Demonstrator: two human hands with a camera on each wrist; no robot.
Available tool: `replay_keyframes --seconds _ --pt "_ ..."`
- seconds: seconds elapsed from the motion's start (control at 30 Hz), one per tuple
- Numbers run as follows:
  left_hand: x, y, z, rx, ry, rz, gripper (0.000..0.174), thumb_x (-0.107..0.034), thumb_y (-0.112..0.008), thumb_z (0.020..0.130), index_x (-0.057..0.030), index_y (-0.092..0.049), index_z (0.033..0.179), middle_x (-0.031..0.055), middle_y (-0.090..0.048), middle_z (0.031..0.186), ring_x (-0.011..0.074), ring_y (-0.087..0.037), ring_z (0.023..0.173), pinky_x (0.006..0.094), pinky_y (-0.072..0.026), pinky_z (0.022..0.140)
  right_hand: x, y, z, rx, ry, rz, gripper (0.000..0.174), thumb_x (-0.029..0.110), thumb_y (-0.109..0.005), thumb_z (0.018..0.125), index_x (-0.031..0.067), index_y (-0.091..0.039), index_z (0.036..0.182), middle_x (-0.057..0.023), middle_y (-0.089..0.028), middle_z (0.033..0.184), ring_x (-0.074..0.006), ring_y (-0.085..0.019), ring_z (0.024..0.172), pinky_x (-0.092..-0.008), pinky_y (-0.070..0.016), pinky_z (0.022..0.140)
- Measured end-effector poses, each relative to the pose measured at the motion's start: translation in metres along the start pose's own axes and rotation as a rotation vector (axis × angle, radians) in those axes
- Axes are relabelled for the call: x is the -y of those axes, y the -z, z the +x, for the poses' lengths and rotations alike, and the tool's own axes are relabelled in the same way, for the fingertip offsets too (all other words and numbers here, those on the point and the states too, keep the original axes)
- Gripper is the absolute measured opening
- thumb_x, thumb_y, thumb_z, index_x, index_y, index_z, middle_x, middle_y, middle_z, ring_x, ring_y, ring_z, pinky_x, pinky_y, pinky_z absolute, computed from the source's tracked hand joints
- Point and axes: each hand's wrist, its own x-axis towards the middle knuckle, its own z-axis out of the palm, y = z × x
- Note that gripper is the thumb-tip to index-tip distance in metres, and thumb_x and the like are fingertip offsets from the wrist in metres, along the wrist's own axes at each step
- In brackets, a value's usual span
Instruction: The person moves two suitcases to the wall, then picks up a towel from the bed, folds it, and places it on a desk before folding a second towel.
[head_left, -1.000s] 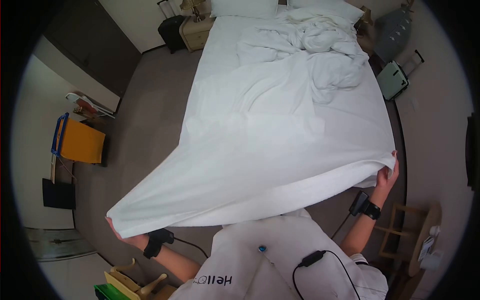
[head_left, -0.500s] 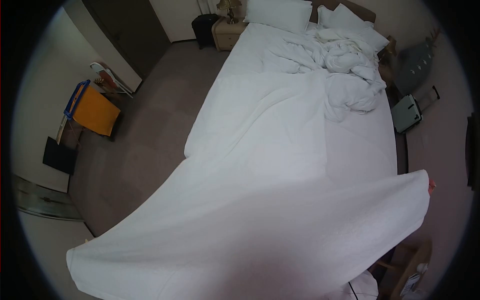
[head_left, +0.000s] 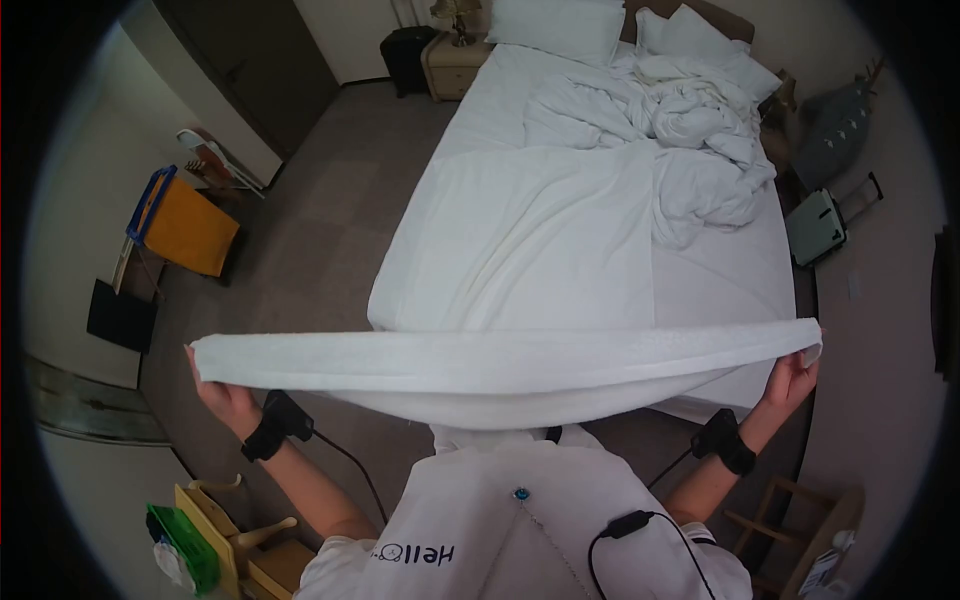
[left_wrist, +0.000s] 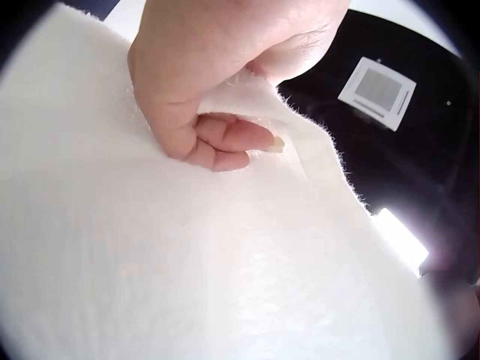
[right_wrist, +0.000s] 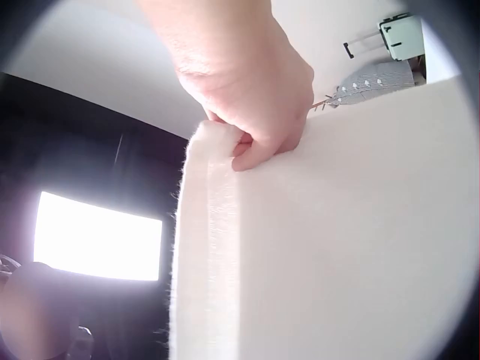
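Note:
A white sheet with a fuzzy edge (head_left: 480,365) stretches between my two hands in front of my body, in the head view, its near edge sagging in the middle. My left hand (head_left: 230,405) pinches its left corner; in the left wrist view the fingers (left_wrist: 232,135) curl into the cloth. At the other corner, my right hand (head_left: 792,380) grips the edge; thumb and fingers (right_wrist: 259,154) close on a folded hem in the right wrist view. Beyond lies the bed (head_left: 725,300), with a crumpled white duvet (head_left: 710,185) on its far right part.
Pillows (head_left: 560,28) lie at the headboard. On the left stand an orange cart bag (head_left: 190,225) and a nightstand (head_left: 455,75) with a black suitcase (head_left: 405,60). A pale green suitcase (head_left: 815,225) is right of the bed, and a round wooden table (head_left: 835,540) is near right.
The sheet was low and slanted, then billowed up over my torso, hiding most of both arms. Now it is level and pulled taut, with both hands visible again. The head view has shifted.

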Motion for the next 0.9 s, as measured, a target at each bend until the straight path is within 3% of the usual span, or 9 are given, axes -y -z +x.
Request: replay_keyframes --seconds 0.23,0.3,0.4,0.5,0.6,0.73,0.77,0.87,0.9 --pt "0.134 -0.061 0.086 0.089 0.332 -0.106 0.012 -0.016 -0.049 0.087 -0.0049 -0.051 0.090 0.0039 -0.055 0.081 0.0124 -0.054 0.077 0.0259 -0.0458 0.072 -0.050 0.014 0.074 -0.292 0.089 -0.264 0.035 -0.001 -0.043 0.085 -0.0086 -0.037 0.119 -0.0177 -0.045 0.112 -0.0239 -0.047 0.103 -0.0325 -0.0392 0.094" --pt "0.170 -0.076 0.114 0.037 0.395 -0.107 0.008 -0.012 -0.052 0.085 -0.0042 -0.050 0.087 0.0035 -0.054 0.081 0.0114 -0.054 0.075 0.0243 -0.0466 0.073 -0.080 0.007 0.089 -0.251 0.106 -0.570 0.036 0.007 -0.043 0.087 -0.0098 -0.037 0.119 -0.0173 -0.042 0.120 -0.0228 -0.044 0.109 -0.0311 -0.0329 0.097" --pt "0.223 -0.097 0.159 -0.042 0.465 -0.112 0.008 -0.003 -0.054 0.082 0.0014 -0.051 0.088 0.0065 -0.054 0.083 0.0142 -0.055 0.084 0.0249 -0.0483 0.080 -0.120 0.005 0.132 -0.186 0.082 -1.009 0.040 0.018 -0.048 0.088 -0.0094 -0.041 0.116 -0.0129 -0.044 0.116 -0.0165 -0.044 0.106 -0.0252 -0.0295 0.093" --pt "0.274 -0.112 0.208 0.006 0.538 -0.201 0.015 0.000 -0.052 0.082 0.0073 -0.047 0.094 0.0115 -0.053 0.089 0.0185 -0.054 0.090 0.0284 -0.0466 0.088 -0.163 -0.010 0.179 -0.091 0.018 -1.672 0.036 0.021 -0.049 0.088 -0.0079 -0.048 0.109 -0.0042 -0.053 0.097 -0.0082 -0.048 0.090 -0.0174 -0.0358 0.081" --pt "0.327 -0.135 0.248 -0.071 0.597 -0.132 0.022 0.001 -0.050 0.082 0.0117 -0.041 0.099 0.0162 -0.049 0.095 0.0221 -0.053 0.093 0.0321 -0.0449 0.091 -0.204 -0.001 0.230 -0.082 -0.084 -1.652 0.029 0.014 -0.047 0.089 -0.0095 -0.049 0.106 -0.0061 -0.055 0.094 -0.0068 -0.049 0.082 -0.0155 -0.0392 0.074" --pt "0.417 -0.135 0.309 -0.043 0.600 -0.135 0.026 0.003 -0.048 0.083 0.0143 -0.036 0.103 0.0194 -0.047 0.098 0.0266 -0.052 0.096 0.0344 -0.0443 0.092 -0.263 0.019 0.305 -0.035 -0.138 -1.958 0.027 0.014 -0.046 0.089 -0.0087 -0.051 0.102 -0.0027 -0.054 0.085 -0.0045 -0.045 0.075 -0.0149 -0.0389 0.066" --pt "0.436 -0.138 0.320 -0.092 0.622 -0.184 0.026 0.002 -0.046 0.083 0.0153 -0.036 0.104 0.0204 -0.047 0.100 0.0276 -0.052 0.097 0.0343 -0.0442 0.092 -0.277 0.021 0.315 -0.014 -0.128 -1.750 0.028 0.016 -0.047 0.089 -0.0087 -0.051 0.100 -0.0044 -0.055 0.084 -0.0057 -0.047 0.076 -0.0160 -0.0394 0.066" --pt "0.484 -0.151 0.344 -0.131 0.626 -0.141 0.027 0.002 -0.046 0.084 0.0163 -0.035 0.104 0.0214 -0.047 0.101 0.0283 -0.051 0.099 0.0343 -0.0444 0.091 -0.303 0.075 0.365 0.229 0.242 -2.132 0.030 0.018 -0.049 0.087 -0.0089 -0.051 0.101 -0.0076 -0.056 0.084 -0.0086 -0.051 0.076 -0.0176 -0.0402 0.067" --pt "0.503 -0.143 0.355 -0.079 0.641 -0.176 0.027 0.002 -0.045 0.084 0.0170 -0.036 0.104 0.0220 -0.046 0.102 0.0289 -0.052 0.099 0.0340 -0.0450 0.090 -0.314 0.074 0.377 0.132 0.085 -2.022 0.032 0.018 -0.050 0.086 -0.0094 -0.051 0.103 -0.0109 -0.057 0.084 -0.0122 -0.054 0.076 -0.0199 -0.0415 0.068"
